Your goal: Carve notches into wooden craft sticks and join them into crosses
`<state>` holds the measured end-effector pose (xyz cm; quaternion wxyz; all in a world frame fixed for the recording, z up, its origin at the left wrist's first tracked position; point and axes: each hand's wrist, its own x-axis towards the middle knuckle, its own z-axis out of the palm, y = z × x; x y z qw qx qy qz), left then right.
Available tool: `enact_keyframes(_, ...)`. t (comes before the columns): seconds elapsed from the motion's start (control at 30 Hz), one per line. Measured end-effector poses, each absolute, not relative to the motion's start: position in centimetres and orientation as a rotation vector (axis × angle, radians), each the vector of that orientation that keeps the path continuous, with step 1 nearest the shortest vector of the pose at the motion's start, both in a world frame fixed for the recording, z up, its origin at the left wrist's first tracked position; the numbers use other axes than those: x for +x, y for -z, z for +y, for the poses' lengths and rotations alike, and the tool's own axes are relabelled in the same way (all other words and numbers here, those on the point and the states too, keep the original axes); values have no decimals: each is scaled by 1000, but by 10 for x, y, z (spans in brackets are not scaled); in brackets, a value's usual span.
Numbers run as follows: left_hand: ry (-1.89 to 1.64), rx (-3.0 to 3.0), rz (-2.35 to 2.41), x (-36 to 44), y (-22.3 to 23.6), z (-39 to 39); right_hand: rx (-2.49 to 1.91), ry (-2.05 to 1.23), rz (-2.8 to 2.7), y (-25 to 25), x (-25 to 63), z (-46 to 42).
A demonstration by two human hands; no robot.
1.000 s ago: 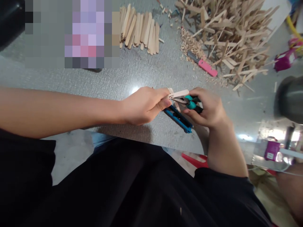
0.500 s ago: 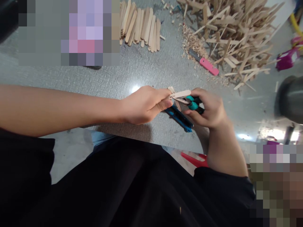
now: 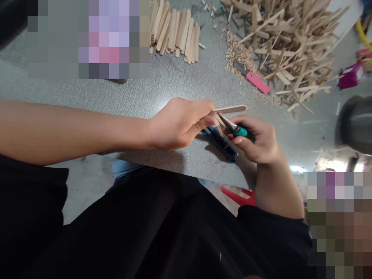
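At the centre of the frame, the left hand [image 3: 181, 124] pinches a pale, flat wooden stick with rounded ends [image 3: 232, 109] between thumb and fingers, other thin pieces angling down beside it. Just right of it, the right hand [image 3: 255, 137] is closed around the teal-and-black handles of steel-nosed pliers [image 3: 238, 131], whose tips meet the wood by the left fingertips. Below them, a blue-and-black elongated tool [image 3: 220, 144] lies on the grey textured table [image 3: 130, 91].
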<state>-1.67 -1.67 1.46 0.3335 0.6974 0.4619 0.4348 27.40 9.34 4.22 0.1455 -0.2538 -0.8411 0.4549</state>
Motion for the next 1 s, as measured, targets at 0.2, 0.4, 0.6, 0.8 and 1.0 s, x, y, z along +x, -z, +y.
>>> enact_keyframes(0.2, -1239, 1923, 1280, -19, -10, -15, -1049, -1939, -2040, -60, 263, 78)
enact_keyframes(0.4, -1548, 2153, 956, -15, -5, -28, -1266, -1773, -1835, -51, 261, 91)
enact_keyframes(0.6, -1327, 1715, 1175, -12, -11, -26, -1202, -665, -2297, -30, 267, 92)
enact_keyframes(0.8, -1240, 1532, 1223, -11, -13, -24, -938, -446, -2418, -24, 262, 82)
enact_keyframes(1.0, -1168, 1313, 1179, -7, -9, -21, -851, -464, -2479, -24, 260, 79)
